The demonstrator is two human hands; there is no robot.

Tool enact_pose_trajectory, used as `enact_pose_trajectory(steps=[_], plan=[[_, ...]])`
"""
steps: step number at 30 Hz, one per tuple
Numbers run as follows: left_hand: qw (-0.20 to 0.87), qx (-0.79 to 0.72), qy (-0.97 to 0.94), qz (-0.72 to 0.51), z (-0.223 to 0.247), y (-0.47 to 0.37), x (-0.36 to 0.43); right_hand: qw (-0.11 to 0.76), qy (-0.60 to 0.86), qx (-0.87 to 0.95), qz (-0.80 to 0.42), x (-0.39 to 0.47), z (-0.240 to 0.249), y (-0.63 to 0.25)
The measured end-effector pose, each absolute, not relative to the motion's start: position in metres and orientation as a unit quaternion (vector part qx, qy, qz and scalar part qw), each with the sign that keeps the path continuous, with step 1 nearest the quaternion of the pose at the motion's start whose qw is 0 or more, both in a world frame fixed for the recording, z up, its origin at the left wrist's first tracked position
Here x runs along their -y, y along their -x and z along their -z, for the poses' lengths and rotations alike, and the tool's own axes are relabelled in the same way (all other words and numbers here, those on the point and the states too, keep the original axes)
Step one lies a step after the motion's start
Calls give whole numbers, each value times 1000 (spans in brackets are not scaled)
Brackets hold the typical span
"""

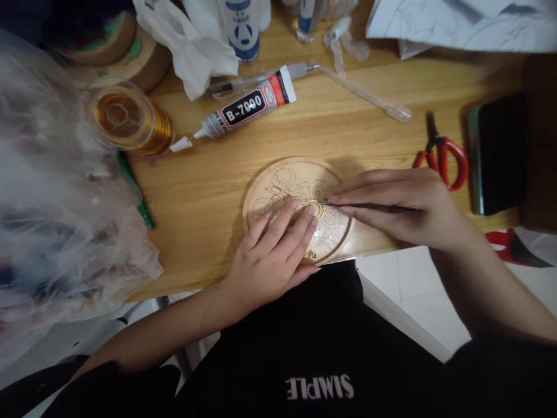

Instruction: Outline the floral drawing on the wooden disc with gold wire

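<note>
A round wooden board (251, 203) with a raised rim lies near the table's front edge, a line drawing on its pale face. My left hand (276, 255) rests over its lower left part, fingers stretched out and the fingertips on a loop of gold wire (321, 212). From the right, my right hand (400, 200) grips dark, thin tweezers (378, 205) whose tips reach the wire loop. A small piece of coiled gold wire (310, 252) sits at the board's lower edge, partly hidden by my left hand.
Behind the board lie a B-7000 glue tube (248, 106), its white cap (181, 144), a pen (261, 78) and a plastic dropper (369, 96). A gold wire spool (130, 119) and plastic bag (73, 191) are left. Red-handled pliers (444, 154) and a phone (498, 154) are right.
</note>
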State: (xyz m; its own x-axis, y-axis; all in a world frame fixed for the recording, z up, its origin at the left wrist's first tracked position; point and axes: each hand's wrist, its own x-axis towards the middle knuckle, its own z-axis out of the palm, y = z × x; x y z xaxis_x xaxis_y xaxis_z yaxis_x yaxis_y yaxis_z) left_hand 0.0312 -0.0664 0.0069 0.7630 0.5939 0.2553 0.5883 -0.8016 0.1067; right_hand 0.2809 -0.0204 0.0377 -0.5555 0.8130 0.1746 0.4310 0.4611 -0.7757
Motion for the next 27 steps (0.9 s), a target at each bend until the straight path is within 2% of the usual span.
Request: enact_pose_trajectory(steps=[8,17,27], plan=[[-29,-326,-934,-143,-7,-32,68,278,380,809,-351,17,-38,-277],[51,-309,-939,-141,-10,-32,64,284,385,799,-363,18,-37,-276],[59,-313,-940,-126,-14,-34,63,294,398,794,-353,20,-33,-276]])
